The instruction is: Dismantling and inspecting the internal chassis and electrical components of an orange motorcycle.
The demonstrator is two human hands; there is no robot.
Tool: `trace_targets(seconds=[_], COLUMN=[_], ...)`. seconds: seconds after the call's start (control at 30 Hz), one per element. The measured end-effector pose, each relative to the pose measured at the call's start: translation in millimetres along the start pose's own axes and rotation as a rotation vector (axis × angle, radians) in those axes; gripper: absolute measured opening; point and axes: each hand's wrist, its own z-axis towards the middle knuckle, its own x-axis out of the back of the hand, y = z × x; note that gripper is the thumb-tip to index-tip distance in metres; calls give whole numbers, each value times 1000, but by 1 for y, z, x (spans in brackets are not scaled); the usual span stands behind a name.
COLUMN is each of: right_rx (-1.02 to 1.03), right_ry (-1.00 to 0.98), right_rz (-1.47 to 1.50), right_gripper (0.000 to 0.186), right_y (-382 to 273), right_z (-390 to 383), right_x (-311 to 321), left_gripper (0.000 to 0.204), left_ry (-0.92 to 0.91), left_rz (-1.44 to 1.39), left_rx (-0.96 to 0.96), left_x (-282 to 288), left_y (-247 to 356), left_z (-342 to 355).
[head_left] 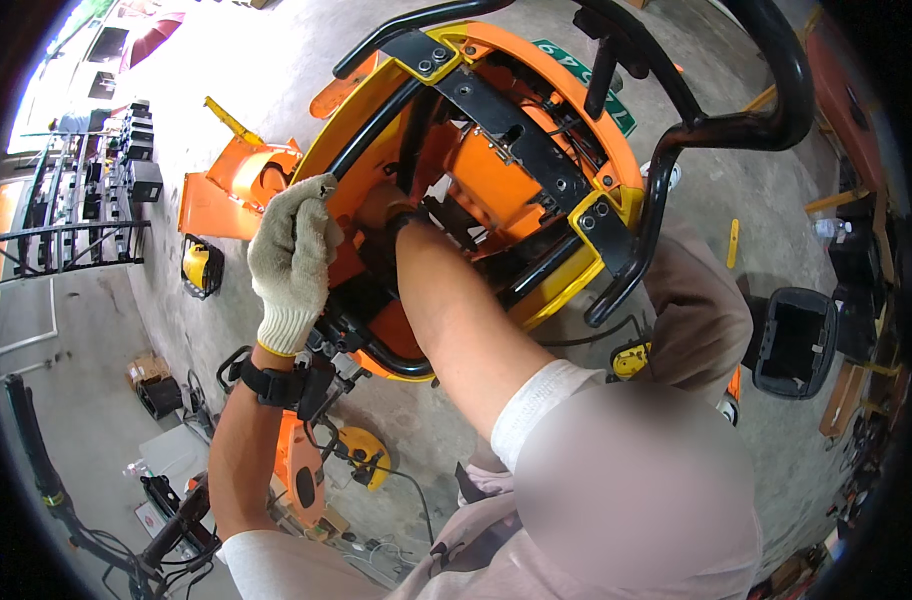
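Note:
A machine with orange and yellow body panels (pixel 486 180) and a black tubular frame (pixel 381 125) fills the middle of the head view. My left hand (pixel 296 245) wears a pale knitted glove with a dark fingertip. Its fingers are curled round the frame's left side, where the black tube meets the glove. A black strap with a small device (pixel 286 385) is on that wrist. My right hand (pixel 384 207) is bare and reaches deep inside the machine, beside an orange inner wall. Shadow and machine parts hide its fingers, so I cannot see what it touches.
Orange panels (pixel 241 190) and a yellow-black part (pixel 202 266) lie on the concrete floor at left. A black rack (pixel 76 220) stands farther left. At right are a black bin (pixel 796 342), a yellow strip (pixel 733 243) and a brown trouser leg (pixel 691 310). A thick black bar (pixel 746 132) juts rightward.

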Motion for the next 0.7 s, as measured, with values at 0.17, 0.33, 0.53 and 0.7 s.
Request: trace_targets(seconds=[0.17, 0.33, 0.53, 0.7], right_rx=[-93, -17, 35, 31], right_ry=[25, 107, 147, 127], right_rz=[114, 206, 93, -101], right_gripper=[49, 54, 53, 50], right_y=[1, 8, 10, 8], right_z=[-2, 5, 25, 18], right_x=[0, -16, -33, -28], left_gripper=[30, 33, 34, 34], left_ry=[2, -3, -12, -15], left_rz=[-16, -30, 19, -18], left_rx=[15, 31, 22, 30], left_x=[0, 0, 2, 2], left_y=[3, 4, 2, 1], left_z=[-1, 0, 0, 0])
